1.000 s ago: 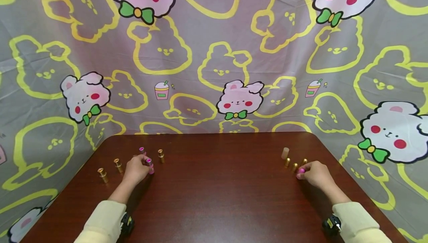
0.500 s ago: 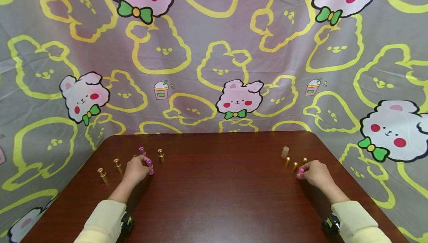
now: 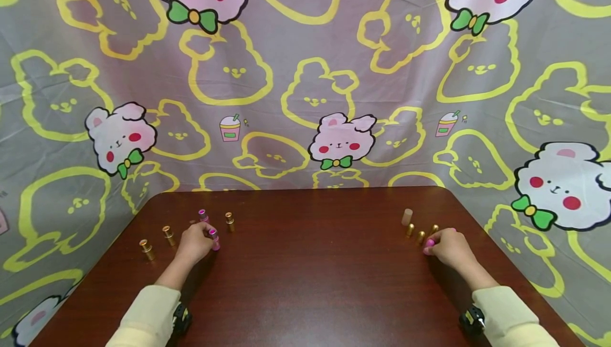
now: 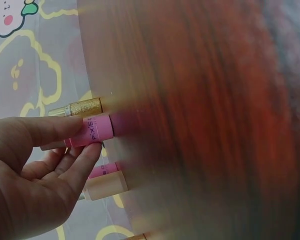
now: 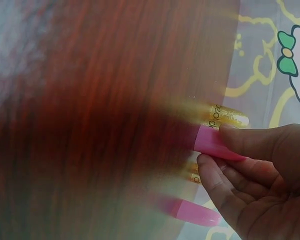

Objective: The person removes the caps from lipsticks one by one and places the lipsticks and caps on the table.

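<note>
My left hand (image 3: 193, 243) pinches a pink lipstick tube (image 3: 214, 240) between thumb and fingers, upright at the table. In the left wrist view dark lettering shows on this pink tube (image 4: 96, 129). Behind it stands a second pink tube (image 3: 202, 214), with a gold lipstick tube (image 3: 230, 222) to its right. A peach tube (image 4: 107, 186) shows below the hand in the left wrist view. My right hand (image 3: 453, 249) pinches a pink lipstick cap (image 3: 429, 244). In the right wrist view another pink cap (image 5: 197, 214) stands apart, below that hand; the head view mostly hides it.
Two gold tubes (image 3: 168, 234) stand left of my left hand. Around my right hand are gold caps (image 3: 410, 230) and a translucent beige cap (image 3: 407, 216). A brown table (image 3: 315, 272) spans between the hands, with a printed cloth (image 3: 267, 92) hanging behind it.
The pink tube in my left hand has come slightly lower and nearer. My right hand, still pinching the pink cap, has hardly moved.
</note>
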`<state>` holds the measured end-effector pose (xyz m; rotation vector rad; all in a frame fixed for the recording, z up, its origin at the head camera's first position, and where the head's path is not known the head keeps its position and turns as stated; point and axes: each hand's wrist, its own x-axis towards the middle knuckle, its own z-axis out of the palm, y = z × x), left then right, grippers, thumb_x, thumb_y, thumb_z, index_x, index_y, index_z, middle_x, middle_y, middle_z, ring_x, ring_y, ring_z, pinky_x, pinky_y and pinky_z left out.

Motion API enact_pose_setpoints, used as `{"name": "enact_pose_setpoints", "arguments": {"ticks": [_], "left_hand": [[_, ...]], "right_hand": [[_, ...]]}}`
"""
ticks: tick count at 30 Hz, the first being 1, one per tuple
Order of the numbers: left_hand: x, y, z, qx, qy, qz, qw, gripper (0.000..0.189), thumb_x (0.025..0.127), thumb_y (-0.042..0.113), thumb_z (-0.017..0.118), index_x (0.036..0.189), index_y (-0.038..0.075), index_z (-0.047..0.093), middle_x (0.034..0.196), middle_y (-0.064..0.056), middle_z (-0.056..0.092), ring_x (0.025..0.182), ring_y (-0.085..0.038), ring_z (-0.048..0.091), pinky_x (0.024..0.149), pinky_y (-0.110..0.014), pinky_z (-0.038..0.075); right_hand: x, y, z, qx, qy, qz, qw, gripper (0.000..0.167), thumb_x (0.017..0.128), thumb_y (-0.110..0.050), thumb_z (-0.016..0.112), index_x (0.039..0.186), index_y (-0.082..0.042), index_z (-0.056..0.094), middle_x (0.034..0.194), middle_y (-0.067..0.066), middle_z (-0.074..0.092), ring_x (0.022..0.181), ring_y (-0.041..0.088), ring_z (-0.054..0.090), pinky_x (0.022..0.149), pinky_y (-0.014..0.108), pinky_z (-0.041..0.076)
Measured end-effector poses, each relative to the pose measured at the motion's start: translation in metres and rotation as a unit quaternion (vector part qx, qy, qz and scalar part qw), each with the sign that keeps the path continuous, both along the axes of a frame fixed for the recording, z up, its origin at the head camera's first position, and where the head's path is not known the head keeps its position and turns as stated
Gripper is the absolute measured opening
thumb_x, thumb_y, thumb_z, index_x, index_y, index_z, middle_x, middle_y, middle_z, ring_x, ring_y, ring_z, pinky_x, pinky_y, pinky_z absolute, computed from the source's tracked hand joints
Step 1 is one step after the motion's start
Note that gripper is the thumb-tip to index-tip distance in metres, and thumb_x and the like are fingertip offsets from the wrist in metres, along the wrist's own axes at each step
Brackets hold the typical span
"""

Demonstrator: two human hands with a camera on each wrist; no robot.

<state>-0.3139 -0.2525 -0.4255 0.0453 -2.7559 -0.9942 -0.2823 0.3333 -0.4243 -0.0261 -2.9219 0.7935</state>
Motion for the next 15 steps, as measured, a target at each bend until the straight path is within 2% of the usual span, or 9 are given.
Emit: {"name": "enact_pose_setpoints", "arguments": {"ticks": [9, 15], "left_hand": [[0.0001, -0.0014, -0.0017, -0.007, -0.002, 0.005, 1.0000, 0.017, 0.071, -0.003, 0.070, 0.086, -0.002, 0.063, 0.080, -0.015, 0.064, 0.077, -0.034, 0.057, 0.064, -0.038, 0.045], [0.0012, -0.0013, 0.0002, 0.006, -0.011, 0.002, 0.9999, 0.023, 0.072, 0.000, 0.074, 0.091, -0.004, 0.064, 0.078, -0.011, 0.065, 0.078, -0.031, 0.058, 0.063, -0.035, 0.044]], "right_hand": [[-0.0010, -0.0018, 0.0001, 0.002, -0.005, 0.000, 1.0000, 0.010, 0.077, -0.005, 0.076, 0.076, 0.002, 0.069, 0.064, 0.004, 0.057, 0.060, 0.021, 0.050, 0.052, 0.031, 0.042], [-0.0020, -0.0009, -0.0001, 0.013, -0.005, 0.002, 0.9999, 0.015, 0.077, -0.006, 0.078, 0.083, 0.005, 0.069, 0.067, 0.004, 0.059, 0.063, 0.023, 0.051, 0.054, 0.032, 0.044]]}}
